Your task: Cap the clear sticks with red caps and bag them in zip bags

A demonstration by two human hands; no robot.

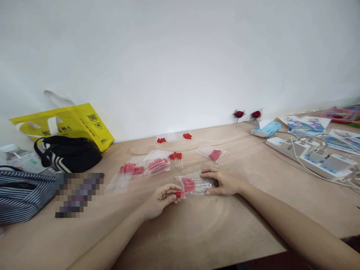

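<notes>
A clear zip bag holding several red-headed sticks lies flat on the wooden table. My left hand pinches a red-headed piece at the bag's left, open-looking end. On the bag's right end rests my right hand, fingers spread and holding nothing. Just behind the bag, loose red-headed sticks are fanned out. Filled bags with red pieces lie to their left, and another filled bag lies to their right.
Small red pieces lie near the wall. At left are a yellow bag, a black pouch and a striped bag. At right stand a power strip with cables, a blue tissue pack and two dark red flowers.
</notes>
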